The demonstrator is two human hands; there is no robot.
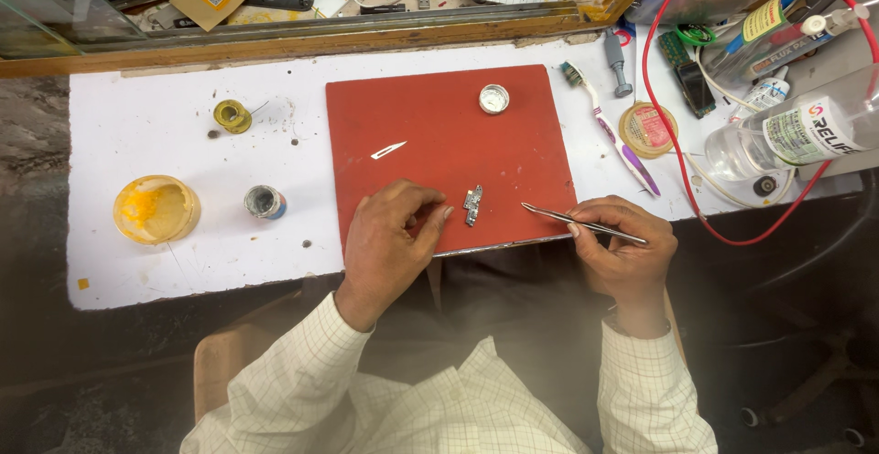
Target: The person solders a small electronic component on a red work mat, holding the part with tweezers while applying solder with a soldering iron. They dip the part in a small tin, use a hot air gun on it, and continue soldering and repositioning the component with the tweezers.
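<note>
My right hand [624, 251] holds thin metal tweezers [572, 221] whose tips point left over the red mat [439, 115]. A small metal part [472, 205] lies on the mat near its front edge, between my two hands. My left hand [389, 239] rests on the mat just left of that part, fingers curled, fingertips close to it but holding nothing. A small blade [388, 150] lies on the mat farther back, and a small round tin [493, 99] sits near the mat's far edge.
The mat lies on a white sheet [165, 143]. Left of it are a yellow dish [156, 209], a small pot [265, 202] and a yellow wire spool [233, 116]. Right are a toothbrush [612, 132], a round tin [647, 129], red cable [682, 156] and a clear bottle [787, 135].
</note>
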